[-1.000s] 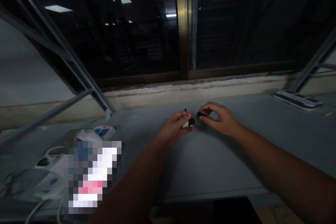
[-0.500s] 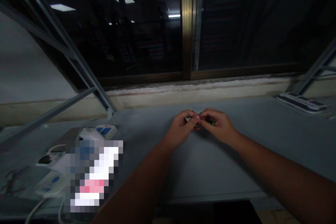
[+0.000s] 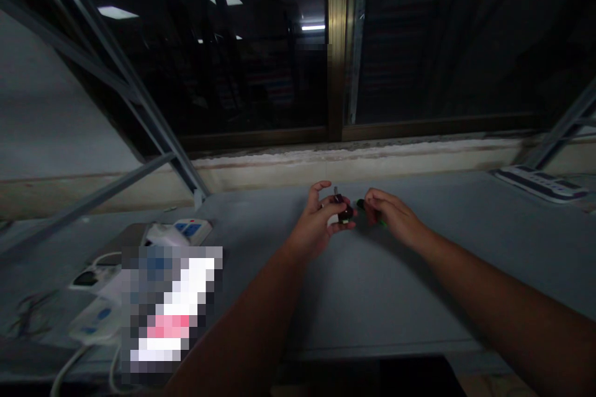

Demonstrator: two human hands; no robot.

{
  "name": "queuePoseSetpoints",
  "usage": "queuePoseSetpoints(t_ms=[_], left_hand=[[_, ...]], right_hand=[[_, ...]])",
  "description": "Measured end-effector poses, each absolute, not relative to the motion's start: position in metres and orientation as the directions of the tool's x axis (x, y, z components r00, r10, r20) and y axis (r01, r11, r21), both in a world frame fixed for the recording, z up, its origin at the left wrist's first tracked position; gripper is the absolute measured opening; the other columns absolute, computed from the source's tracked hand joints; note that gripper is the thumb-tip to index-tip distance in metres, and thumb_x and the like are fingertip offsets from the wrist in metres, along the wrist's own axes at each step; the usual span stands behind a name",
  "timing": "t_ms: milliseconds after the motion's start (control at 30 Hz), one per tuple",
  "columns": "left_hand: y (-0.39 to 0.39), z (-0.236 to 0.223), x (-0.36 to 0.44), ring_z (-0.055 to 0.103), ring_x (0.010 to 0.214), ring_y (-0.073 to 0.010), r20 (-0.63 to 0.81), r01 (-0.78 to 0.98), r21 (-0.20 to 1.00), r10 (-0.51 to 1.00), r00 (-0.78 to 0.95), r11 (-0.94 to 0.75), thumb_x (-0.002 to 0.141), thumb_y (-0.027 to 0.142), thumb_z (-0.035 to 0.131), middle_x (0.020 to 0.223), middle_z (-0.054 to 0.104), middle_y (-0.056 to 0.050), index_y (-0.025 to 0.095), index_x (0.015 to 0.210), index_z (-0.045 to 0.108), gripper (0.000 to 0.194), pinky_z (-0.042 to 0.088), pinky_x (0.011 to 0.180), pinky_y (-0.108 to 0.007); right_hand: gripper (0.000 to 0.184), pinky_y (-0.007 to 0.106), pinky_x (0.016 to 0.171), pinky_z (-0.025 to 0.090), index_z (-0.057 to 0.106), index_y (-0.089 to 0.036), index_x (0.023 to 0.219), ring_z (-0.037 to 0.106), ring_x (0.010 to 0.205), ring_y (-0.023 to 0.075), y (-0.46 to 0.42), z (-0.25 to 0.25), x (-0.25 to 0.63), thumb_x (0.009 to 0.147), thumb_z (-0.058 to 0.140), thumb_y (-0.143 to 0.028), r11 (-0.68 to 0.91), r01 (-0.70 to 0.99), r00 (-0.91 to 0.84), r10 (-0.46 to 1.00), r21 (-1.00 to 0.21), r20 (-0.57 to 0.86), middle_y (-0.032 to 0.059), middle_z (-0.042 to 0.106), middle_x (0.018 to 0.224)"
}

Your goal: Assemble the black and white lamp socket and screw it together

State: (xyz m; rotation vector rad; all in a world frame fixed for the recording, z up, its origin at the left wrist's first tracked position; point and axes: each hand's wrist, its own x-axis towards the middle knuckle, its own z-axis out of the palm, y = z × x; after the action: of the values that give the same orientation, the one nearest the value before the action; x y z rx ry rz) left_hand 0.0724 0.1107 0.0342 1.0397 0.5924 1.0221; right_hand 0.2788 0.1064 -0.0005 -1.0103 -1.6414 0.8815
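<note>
My left hand (image 3: 316,226) pinches a small black object (image 3: 345,213) in its fingertips, with a thin metal pin standing up from it. My right hand (image 3: 388,214) is a short gap to the right, its fingers closed on a slim black-and-green object (image 3: 367,206). Part of that object is hidden by the fingers, and the dim light hides what either object is. Both hands are just above the grey tabletop (image 3: 372,298).
Behind the tabletop are a pale sill (image 3: 354,161) and a dark window (image 3: 261,74). Grey metal struts (image 3: 139,118) cross at the left. Power strips (image 3: 190,229) and white cables (image 3: 69,369) lie left, with a blurred patch (image 3: 170,304); another power strip (image 3: 537,183) lies right.
My hands have parted since they met half a second ago. The black object now shows in my left hand, and the green-marked object stays in my right hand.
</note>
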Motion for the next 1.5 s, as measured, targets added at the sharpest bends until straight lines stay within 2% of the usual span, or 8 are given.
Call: queuePoseSetpoints(t_ms=[167, 400, 500, 633, 767, 1000, 1333, 1500], left_hand=[[0.118, 0.033, 0.065, 0.074, 0.083, -0.0216, 0.037, -0.463, 0.827, 0.791, 0.611, 0.319, 0.073, 0.021, 0.073, 0.096, 0.066, -0.003, 0.021, 0.118, 0.056, 0.048, 0.057, 0.061, -0.026], [0.12, 0.032, 0.064, 0.07, 0.087, -0.019, 0.048, -0.459, 0.83, 0.779, 0.625, 0.317, 0.078, 0.028, 0.076, 0.101, 0.063, -0.004, 0.021, 0.103, 0.059, 0.031, 0.056, 0.063, -0.025], [0.122, 0.027, 0.067, 0.067, 0.094, -0.0184, 0.099, -0.426, 0.882, 0.803, 0.588, 0.203, 0.076, 0.028, 0.081, 0.107, 0.062, -0.003, 0.024, 0.104, 0.057, 0.036, 0.059, 0.08, -0.034], [0.13, 0.017, 0.068, 0.064, 0.098, -0.018, 0.321, -0.194, 0.947, 0.798, 0.51, -0.257, 0.078, 0.028, 0.082, 0.107, 0.067, -0.004, 0.022, 0.103, 0.063, 0.032, 0.053, 0.091, -0.036], [0.136, 0.013, 0.064, 0.065, 0.101, -0.0198, 0.504, 0.15, 0.73, 0.674, 0.54, -0.667, 0.085, 0.022, 0.074, 0.105, 0.073, -0.006, 0.021, 0.099, 0.07, 0.015, 0.048, 0.096, -0.037], [0.134, 0.012, 0.064, 0.067, 0.091, -0.0179, 0.503, 0.214, 0.736, 0.73, 0.462, -0.642, 0.08, 0.019, 0.076, 0.103, 0.071, -0.005, 0.019, 0.106, 0.063, 0.029, 0.049, 0.074, -0.027], [0.134, 0.012, 0.065, 0.068, 0.089, -0.0178, 0.52, 0.175, 0.734, 0.709, 0.476, -0.656, 0.078, 0.023, 0.08, 0.101, 0.072, -0.004, 0.02, 0.104, 0.062, 0.031, 0.05, 0.077, -0.028], [0.129, 0.015, 0.066, 0.067, 0.086, -0.0174, 0.54, 0.185, 0.682, 0.657, 0.525, -0.708, 0.081, 0.025, 0.079, 0.097, 0.073, -0.004, 0.02, 0.104, 0.065, 0.027, 0.051, 0.079, -0.03]], right_hand=[[0.03, 0.031, 0.066, 0.043, 0.064, -0.021, 0.082, 0.054, 0.068, 0.0158, 0.106, 0.002, 0.278, 0.099, 0.052, -0.043, 0.371, 0.275, -0.156, 0.928, -0.887, 0.34, 0.0002, 0.059, 0.076], [0.026, 0.033, 0.065, 0.05, 0.079, -0.02, 0.093, 0.063, 0.066, 0.016, 0.108, 0.002, 0.28, 0.088, 0.067, -0.042, 0.324, 0.235, -0.064, 0.946, -0.916, 0.318, 0.0056, 0.077, 0.089], [0.021, 0.032, 0.066, 0.052, 0.08, -0.02, 0.092, 0.066, 0.064, 0.0161, 0.109, 0.002, 0.283, 0.085, 0.067, -0.035, 0.32, 0.204, -0.025, 0.946, -0.925, 0.322, 0.0033, 0.076, 0.078], [0.021, 0.032, 0.069, 0.053, 0.081, -0.02, 0.096, 0.069, 0.069, 0.0171, 0.11, 0.003, 0.289, 0.086, 0.069, -0.034, 0.343, 0.196, 0.001, 0.937, -0.919, 0.35, 0.0029, 0.074, 0.075], [0.024, 0.033, 0.075, 0.054, 0.08, -0.021, 0.103, 0.071, 0.08, 0.0179, 0.111, 0.0, 0.291, 0.089, 0.07, -0.038, 0.426, 0.229, -0.052, 0.903, -0.875, 0.426, 0.0056, 0.075, 0.089], [0.021, 0.031, 0.074, 0.054, 0.07, -0.02, 0.098, 0.069, 0.079, 0.0168, 0.107, -0.003, 0.287, 0.088, 0.076, -0.037, 0.453, 0.228, -0.131, 0.891, -0.862, 0.434, 0.0039, 0.074, 0.09], [0.012, 0.035, 0.075, 0.055, 0.074, -0.023, 0.096, 0.065, 0.086, 0.0196, 0.1, 0.01, 0.287, 0.095, 0.065, -0.03, 0.629, 0.476, -0.28, 0.771, -0.614, 0.572, 0.0066, 0.065, 0.097], [0.011, 0.034, 0.071, 0.055, 0.076, -0.024, 0.095, 0.063, 0.083, 0.0182, 0.1, 0.009, 0.284, 0.094, 0.068, -0.032, 0.63, 0.432, -0.265, 0.773, -0.646, 0.577, 0.0057, 0.061, 0.097]])
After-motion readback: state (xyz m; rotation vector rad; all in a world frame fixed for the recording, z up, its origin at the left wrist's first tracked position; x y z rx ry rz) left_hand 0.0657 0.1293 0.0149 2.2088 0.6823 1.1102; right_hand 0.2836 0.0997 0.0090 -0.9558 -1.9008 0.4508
